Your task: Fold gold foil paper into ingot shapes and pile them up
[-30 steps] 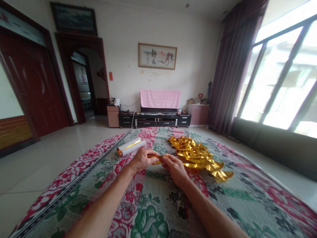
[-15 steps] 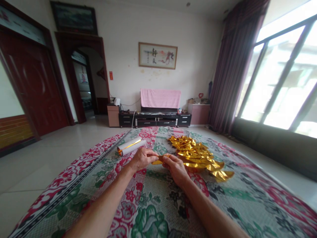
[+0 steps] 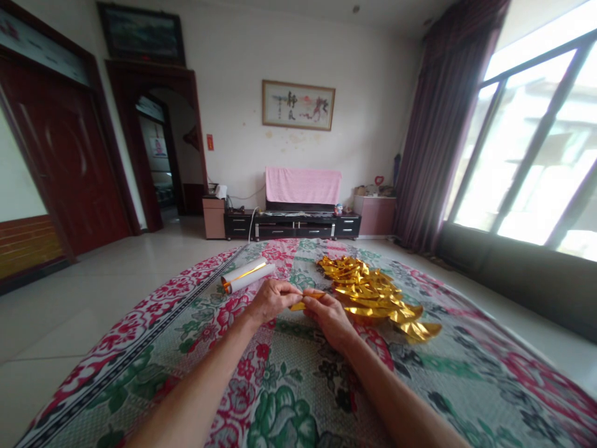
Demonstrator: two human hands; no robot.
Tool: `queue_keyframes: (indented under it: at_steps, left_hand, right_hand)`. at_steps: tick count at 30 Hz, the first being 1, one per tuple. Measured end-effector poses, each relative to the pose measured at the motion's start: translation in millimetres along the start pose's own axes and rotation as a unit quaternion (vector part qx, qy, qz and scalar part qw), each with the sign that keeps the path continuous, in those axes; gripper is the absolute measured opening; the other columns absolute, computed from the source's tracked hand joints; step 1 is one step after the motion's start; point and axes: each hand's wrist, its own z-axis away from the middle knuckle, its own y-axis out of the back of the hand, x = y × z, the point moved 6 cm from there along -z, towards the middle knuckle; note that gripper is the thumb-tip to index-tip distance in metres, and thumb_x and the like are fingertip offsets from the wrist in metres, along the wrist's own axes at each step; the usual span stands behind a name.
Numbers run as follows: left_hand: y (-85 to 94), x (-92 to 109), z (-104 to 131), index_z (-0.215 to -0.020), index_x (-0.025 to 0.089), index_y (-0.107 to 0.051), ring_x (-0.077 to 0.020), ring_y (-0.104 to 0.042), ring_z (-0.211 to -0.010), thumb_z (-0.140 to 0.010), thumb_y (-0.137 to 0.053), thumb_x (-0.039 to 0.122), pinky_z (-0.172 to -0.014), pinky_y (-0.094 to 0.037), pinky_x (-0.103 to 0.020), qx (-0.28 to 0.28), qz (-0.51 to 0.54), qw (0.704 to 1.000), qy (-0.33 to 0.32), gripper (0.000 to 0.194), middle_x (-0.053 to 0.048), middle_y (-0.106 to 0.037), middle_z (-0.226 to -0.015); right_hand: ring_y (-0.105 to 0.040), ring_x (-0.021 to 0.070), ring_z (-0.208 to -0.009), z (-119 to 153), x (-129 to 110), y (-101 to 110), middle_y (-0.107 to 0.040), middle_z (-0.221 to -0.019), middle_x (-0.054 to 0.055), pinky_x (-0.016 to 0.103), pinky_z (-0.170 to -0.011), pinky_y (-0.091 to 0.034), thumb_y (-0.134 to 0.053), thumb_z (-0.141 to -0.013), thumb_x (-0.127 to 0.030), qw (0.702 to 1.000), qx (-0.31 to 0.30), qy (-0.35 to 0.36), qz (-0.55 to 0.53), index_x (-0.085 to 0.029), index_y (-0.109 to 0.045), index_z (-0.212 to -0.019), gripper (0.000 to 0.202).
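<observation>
Between my two hands is a small piece of gold foil paper point(image 3: 298, 306), partly covered by the fingers. My left hand point(image 3: 273, 300) is closed, pinching its left end with thumb and fingertips. On the other end my right hand point(image 3: 331, 316) is closed too, its thumb lying over the foil. Just beyond my right hand spreads a pile of folded gold foil pieces point(image 3: 373, 289), boat-like with pointed ends. A pale roll point(image 3: 247, 276) with a gold strip along it lies past my left hand.
A flowered cloth point(image 3: 284, 410) in red, green and grey covers the round surface under my hands. Farther off stand a black low cabinet point(image 3: 296, 231) and a pink cloth point(image 3: 303, 185) draped above it. A window point(image 3: 527, 143) and a curtain point(image 3: 433, 124) are at right.
Both hands have shifted very slightly right, still pinching the foil. A little more gold shows along the top of the piece by my right thumb. Pile and roll lie as before.
</observation>
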Motion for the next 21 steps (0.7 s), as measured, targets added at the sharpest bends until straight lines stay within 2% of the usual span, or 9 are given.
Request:
queue_keyframes:
  at_steps: [4, 7, 12, 21]
  left_hand:
    - [-6.0, 2.0, 0.8, -0.087, 0.011, -0.069, -0.0126, -0.059, -0.063, -0.065, -0.065, 0.03, -0.06, -0.044, -0.02, -0.025, 0.01, 1.0, -0.005, 0.029, -0.004, -0.067, -0.07]
    - [-2.2, -3.0, 0.3, -0.094, 0.012, -0.066, -0.014, -0.061, -0.07, -0.063, -0.066, 0.027, -0.064, -0.046, -0.021, -0.014, 0.01, 1.0, -0.012, 0.034, -0.004, -0.068, -0.079]
    - [6.7, -9.6, 0.2, -0.088, 0.012, -0.068, -0.0132, -0.06, -0.066, -0.067, -0.062, 0.027, -0.061, -0.046, -0.021, 0.0, -0.018, 1.0, 0.0, 0.027, -0.004, -0.068, -0.076]
    - [7.9, -7.7, 1.3, -0.09, 0.012, -0.07, -0.0157, -0.061, -0.073, -0.068, -0.062, 0.03, -0.066, -0.046, -0.022, -0.003, -0.011, 1.0, -0.004, 0.029, -0.006, -0.07, -0.082]
  right_hand:
    - [-0.056, 0.0134, -0.07, -1.0, -0.1, 3.0, -0.065, -0.076, 0.001, 0.027, -0.069, -0.042, -0.073, -0.06, -0.037, 1.0, 0.007, 0.014, 0.008, -0.018, -0.067, -0.079, 0.028]
    - [-0.057, 0.0142, -0.073, -1.8, 0.3, 6.6, -0.065, -0.077, 0.001, 0.027, -0.069, -0.042, -0.073, -0.06, -0.037, 1.0, 0.02, 0.014, -0.002, -0.019, -0.066, -0.081, 0.029]
    - [-0.059, 0.0171, -0.08, -3.1, 1.0, 9.8, -0.066, -0.082, 0.003, 0.027, -0.069, -0.044, -0.073, -0.059, -0.038, 0.999, 0.027, 0.012, -0.018, -0.019, -0.065, -0.083, 0.031]
    - [-0.06, 0.0185, -0.082, -3.1, 0.8, 10.5, -0.067, -0.083, 0.004, 0.027, -0.069, -0.044, -0.073, -0.058, -0.039, 0.999, 0.031, 0.012, -0.007, -0.019, -0.066, -0.082, 0.032]
